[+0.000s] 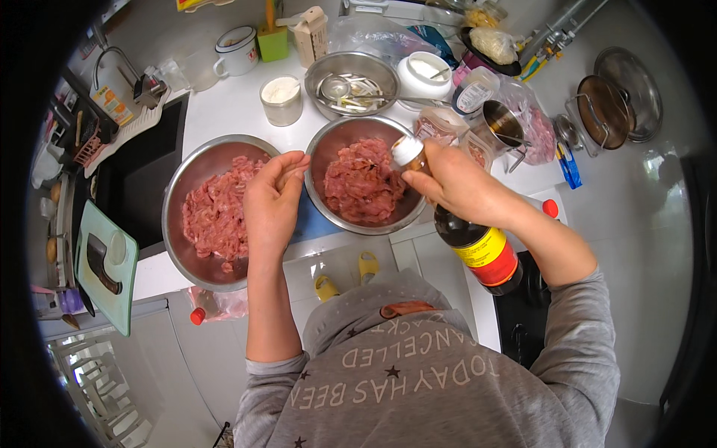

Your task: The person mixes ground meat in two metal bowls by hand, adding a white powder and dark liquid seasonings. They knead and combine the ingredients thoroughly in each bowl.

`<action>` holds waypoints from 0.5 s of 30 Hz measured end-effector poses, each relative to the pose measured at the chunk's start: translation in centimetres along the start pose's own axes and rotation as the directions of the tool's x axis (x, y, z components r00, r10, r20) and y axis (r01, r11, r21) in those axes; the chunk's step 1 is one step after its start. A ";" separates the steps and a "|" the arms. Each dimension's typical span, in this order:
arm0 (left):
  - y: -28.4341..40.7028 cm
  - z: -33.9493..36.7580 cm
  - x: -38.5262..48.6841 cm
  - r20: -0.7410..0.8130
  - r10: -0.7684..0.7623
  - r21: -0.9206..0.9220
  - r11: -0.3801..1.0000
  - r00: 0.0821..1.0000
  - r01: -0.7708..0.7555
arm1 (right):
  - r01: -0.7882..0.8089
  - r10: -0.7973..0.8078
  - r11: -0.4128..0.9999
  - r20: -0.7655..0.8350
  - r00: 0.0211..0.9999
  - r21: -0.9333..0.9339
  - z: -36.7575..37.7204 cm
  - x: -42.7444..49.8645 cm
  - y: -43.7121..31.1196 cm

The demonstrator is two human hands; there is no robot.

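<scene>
My right hand (456, 179) grips the neck of a dark sauce bottle (476, 246) with a yellow and red label, tilted so its white top points over the rim of a steel bowl (316, 196). Sliced raw meat (364, 182) lies in this bowl, with a dark wet patch on top. My left hand (277, 193) hovers over the right side of another steel bowl (173, 241), its fingers bent together with nothing seen between them. That bowl holds more cut raw meat (215, 207). Whether liquid flows from the bottle cannot be made out.
Behind the bowls stand a jar of white powder (282, 103), a steel bowl with pale strips and a ladle (353, 59), a white pot (428, 95) and a steel cup (502, 126). At left are a dark sink (143, 173) and a green cutting board with a cleaver (126, 280).
</scene>
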State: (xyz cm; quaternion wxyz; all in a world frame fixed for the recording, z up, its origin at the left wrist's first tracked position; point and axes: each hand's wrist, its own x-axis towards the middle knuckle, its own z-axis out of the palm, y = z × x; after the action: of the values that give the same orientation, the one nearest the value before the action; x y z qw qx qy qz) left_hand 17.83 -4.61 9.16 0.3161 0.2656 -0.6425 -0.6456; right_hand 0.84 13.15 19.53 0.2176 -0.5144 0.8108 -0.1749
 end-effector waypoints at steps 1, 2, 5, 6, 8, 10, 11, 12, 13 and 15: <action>0.0 0.1 0.1 0.003 -0.018 -0.019 1.000 1.000 0.018 | -0.021 0.021 1.000 0.020 1.000 -0.006 0.4 -0.1 0.2; -0.1 0.2 0.2 0.012 0.007 -0.007 1.000 1.000 -0.007 | -0.041 0.041 0.999 0.041 0.998 -0.012 0.9 -0.1 0.4; -0.2 0.3 0.3 0.020 0.005 0.003 1.000 1.000 -0.005 | -0.067 0.069 0.997 0.096 0.993 -0.026 2.2 0.1 1.0; -0.3 0.4 0.3 0.022 0.007 0.003 1.000 1.000 -0.007 | -0.058 0.061 0.998 0.104 0.993 -0.035 2.7 0.3 1.3; -0.4 0.3 0.3 0.022 0.007 0.003 1.000 1.000 -0.007 | -0.061 0.065 0.997 0.123 0.990 -0.041 3.3 0.4 1.9; -0.4 0.2 0.3 0.017 -0.002 -0.012 1.000 1.000 0.002 | -0.043 0.047 0.998 0.109 0.993 -0.040 4.1 0.7 2.3; -0.4 0.2 0.2 0.014 0.006 0.002 1.000 1.000 -0.006 | -0.034 0.038 0.999 0.101 0.994 -0.041 4.4 0.9 2.5; -0.4 0.1 0.2 0.012 0.008 0.002 1.000 1.000 -0.008 | -0.031 0.035 0.999 0.109 0.993 -0.041 4.6 1.0 2.7; -0.4 0.0 0.2 0.006 -0.006 -0.008 1.000 1.000 0.006 | -0.028 0.033 0.999 0.117 0.993 -0.041 4.7 1.1 2.9; -0.4 -0.1 0.1 0.003 0.004 -0.003 1.000 1.000 -0.004 | -0.024 0.030 0.999 0.132 0.991 -0.045 4.9 1.3 3.1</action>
State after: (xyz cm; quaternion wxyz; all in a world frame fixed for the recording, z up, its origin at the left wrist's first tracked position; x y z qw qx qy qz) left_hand 17.78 -4.80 8.72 0.3169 0.2628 -0.6426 -0.6462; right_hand 0.56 12.94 13.60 0.2622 -0.5187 0.8049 -0.1196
